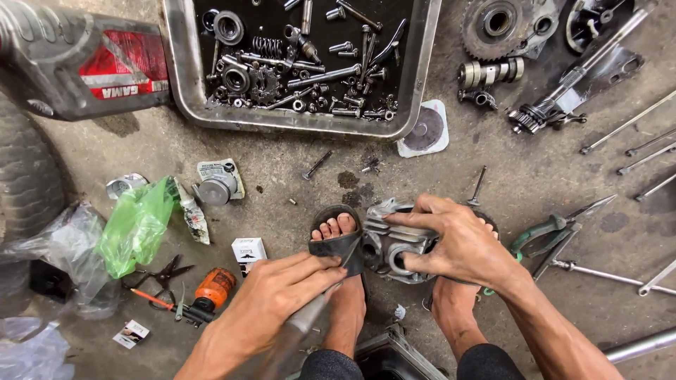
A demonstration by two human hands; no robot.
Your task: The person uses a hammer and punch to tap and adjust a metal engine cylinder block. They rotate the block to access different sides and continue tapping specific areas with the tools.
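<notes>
The right hand point(458, 243) clamps its grip over a metal engine part point(394, 243) on the floor, between the feet. Left of that grip, the left hand point(271, 302) closes around a metal rod point(299, 331). Pliers point(556, 229) lie right of it.

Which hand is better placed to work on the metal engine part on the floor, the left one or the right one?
The right hand: it already rests on the engine part, gripping it. The left hand is occupied, holding a metal rod.
</notes>
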